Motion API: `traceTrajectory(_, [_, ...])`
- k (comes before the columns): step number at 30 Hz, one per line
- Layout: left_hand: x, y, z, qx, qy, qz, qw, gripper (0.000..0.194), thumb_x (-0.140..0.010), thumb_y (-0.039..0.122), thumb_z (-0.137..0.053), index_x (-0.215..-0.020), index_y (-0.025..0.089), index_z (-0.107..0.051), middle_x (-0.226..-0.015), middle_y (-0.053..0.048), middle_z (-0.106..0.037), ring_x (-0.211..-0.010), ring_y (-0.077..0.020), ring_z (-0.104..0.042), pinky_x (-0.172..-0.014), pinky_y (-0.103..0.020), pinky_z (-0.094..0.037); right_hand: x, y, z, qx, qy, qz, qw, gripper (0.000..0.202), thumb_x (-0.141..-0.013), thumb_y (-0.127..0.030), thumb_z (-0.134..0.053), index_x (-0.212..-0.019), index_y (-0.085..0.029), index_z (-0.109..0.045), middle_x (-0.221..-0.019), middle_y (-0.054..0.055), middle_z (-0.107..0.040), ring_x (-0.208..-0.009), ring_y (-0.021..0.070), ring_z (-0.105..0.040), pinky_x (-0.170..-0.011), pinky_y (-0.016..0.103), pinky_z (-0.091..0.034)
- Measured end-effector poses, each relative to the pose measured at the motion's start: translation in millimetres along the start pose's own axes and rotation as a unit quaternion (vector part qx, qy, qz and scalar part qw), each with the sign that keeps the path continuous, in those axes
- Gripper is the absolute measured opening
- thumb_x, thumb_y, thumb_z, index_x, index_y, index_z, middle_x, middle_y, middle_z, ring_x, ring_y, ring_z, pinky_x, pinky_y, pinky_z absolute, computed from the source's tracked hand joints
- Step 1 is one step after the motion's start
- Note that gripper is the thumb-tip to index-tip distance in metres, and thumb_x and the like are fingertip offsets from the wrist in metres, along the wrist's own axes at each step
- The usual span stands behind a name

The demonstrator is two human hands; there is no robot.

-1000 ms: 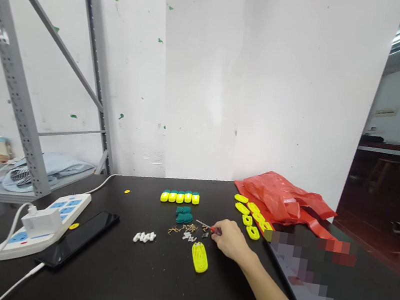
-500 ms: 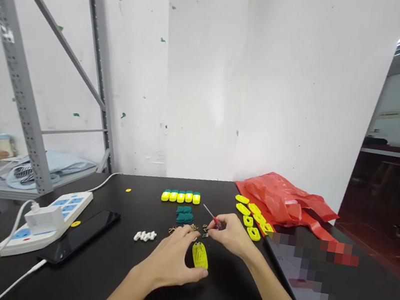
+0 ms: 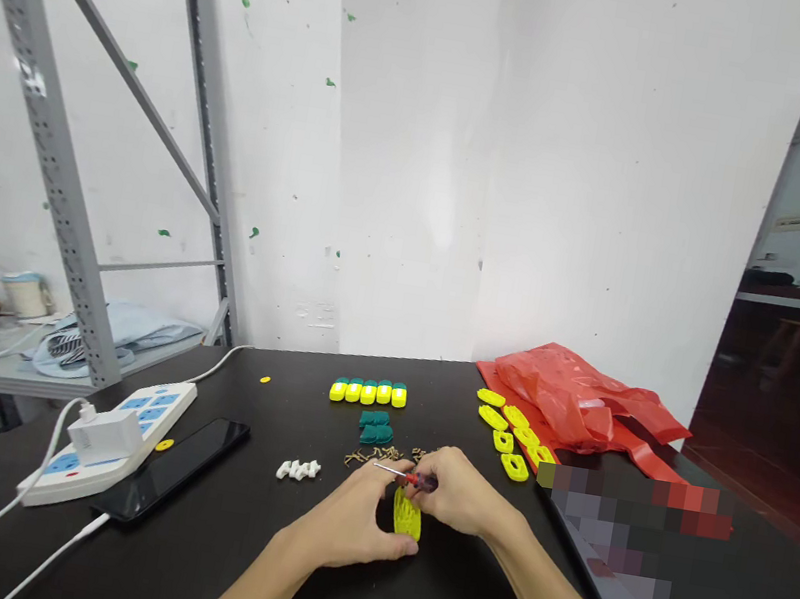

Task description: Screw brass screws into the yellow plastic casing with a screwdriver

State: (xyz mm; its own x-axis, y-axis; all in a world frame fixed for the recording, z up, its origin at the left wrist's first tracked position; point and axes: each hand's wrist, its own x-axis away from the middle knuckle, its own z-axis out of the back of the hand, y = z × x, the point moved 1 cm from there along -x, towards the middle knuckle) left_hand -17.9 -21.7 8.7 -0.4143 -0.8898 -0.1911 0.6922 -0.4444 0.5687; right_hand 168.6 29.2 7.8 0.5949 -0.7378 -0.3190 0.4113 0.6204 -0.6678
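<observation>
A yellow plastic casing half (image 3: 408,521) lies with its ribbed inside facing up. My left hand (image 3: 358,516) grips it, thumb at the near end and fingers at the far end. My right hand (image 3: 459,491) holds a small screwdriver (image 3: 423,482) with a red handle, its shaft pointing left across my left fingers. The right fingertips are over the casing's far end; whether they also pinch a small part is hidden. Small brass-coloured screws (image 3: 361,457) lie scattered just beyond both hands. Dark green plastic pieces (image 3: 376,433) lie farther back.
A row of yellow-and-green assembled cases (image 3: 369,393) stands at the back. White small parts (image 3: 298,470) lie left of my hands. Yellow casing pieces (image 3: 514,467) and a red plastic bag (image 3: 567,397) lie right, beside a dark tablet-like device (image 3: 603,554). Leftward are a phone (image 3: 179,472) and power strip (image 3: 164,396).
My right hand has come down and nearer to the casing's far end. The screwdriver has turned from pointing up and away to lying nearly level, pointing left. My left hand keeps its hold.
</observation>
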Motion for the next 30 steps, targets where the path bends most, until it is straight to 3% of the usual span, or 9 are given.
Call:
traceTrajectory(4, [0,-1,2.0,0.023,-0.006,0.019,1.000,0.084,-0.063,0.044,-0.078,-0.138,0.023,-0.047,-0.146,-0.008,-0.044,-0.112,-0.0290,-0.054,-0.101,-0.042,-0.044,-2,3,-1,0.011,-0.003,-0.018,1.000,0.011,-0.069,-0.018,-0.059,-0.062,-0.012,-0.066,-0.060,-0.003,-0.055,-0.058,0.0101,-0.045,-0.055,0.020,-0.035])
traceTrajectory(8, [0,-2,3.0,0.026,-0.011,0.018,0.999,0.084,-0.062,0.045,-0.079,-0.137,0.023,-0.048,-0.144,-0.008,-0.046,-0.108,-0.0269,-0.055,-0.100,-0.042,-0.044,-3,4,0,-0.006,-0.009,-0.031,0.999,0.009,-0.065,-0.016,-0.059,-0.058,-0.013,-0.063,-0.060,-0.004,-0.052,-0.057,0.0089,-0.041,-0.052,0.019,-0.032])
traceTrajectory(14, [0,1,1.7,0.019,-0.015,0.005,1.000,0.078,-0.065,0.043,-0.077,-0.135,0.025,-0.050,-0.138,-0.007,-0.051,-0.108,-0.0266,-0.055,-0.098,-0.039,-0.044,1,0,10,-0.059,-0.087,-0.106,0.989,0.006,-0.063,-0.016,-0.058,-0.061,-0.014,-0.064,-0.049,-0.007,-0.037,-0.047,0.0059,-0.031,-0.042,0.018,-0.024])
traceTrajectory(22, [0,1,1.3,0.021,-0.013,0.001,1.000,0.071,-0.065,0.043,-0.077,-0.130,0.027,-0.054,-0.133,-0.005,-0.053,-0.104,-0.0252,-0.056,-0.096,-0.037,-0.046,4,2,20,-0.053,-0.131,-0.208,0.968,0.025,-0.059,-0.014,-0.056,-0.076,-0.018,-0.074,-0.043,-0.007,-0.043,-0.035,0.0061,-0.034,-0.035,0.018,-0.026])
traceTrajectory(26, [0,-1,1.0,0.023,-0.015,-0.001,1.000,0.080,-0.066,0.045,-0.077,-0.138,0.026,-0.047,-0.129,-0.005,-0.056,-0.105,-0.0246,-0.056,-0.098,-0.037,-0.045,9,6,24,-0.098,-0.176,-0.265,0.943,0.041,-0.060,-0.015,-0.054,-0.093,-0.023,-0.076,-0.042,-0.007,-0.049,-0.031,0.0053,-0.030,-0.033,0.018,-0.022])
traceTrajectory(28, [0,-1,0.8,0.020,-0.013,-0.002,1.000,0.082,-0.066,0.045,-0.077,-0.140,0.026,-0.045,-0.128,-0.006,-0.057,-0.105,-0.0248,-0.057,-0.098,-0.037,-0.045,9,6,25,-0.132,-0.180,-0.257,0.940,0.040,-0.062,-0.016,-0.054,-0.094,-0.023,-0.076,-0.041,-0.007,-0.047,-0.031,0.0047,-0.027,-0.033,0.018,-0.018])
traceTrajectory(30, [0,-1,0.8,0.012,-0.013,-0.009,1.000,0.078,-0.066,0.046,-0.077,-0.136,0.026,-0.050,-0.128,-0.006,-0.057,-0.108,-0.0264,-0.056,-0.098,-0.038,-0.046,6,7,28,-0.162,-0.142,-0.227,0.950,0.036,-0.066,-0.019,-0.056,-0.096,-0.021,-0.075,-0.043,-0.008,-0.045,-0.032,0.0046,-0.028,-0.034,0.018,-0.018])
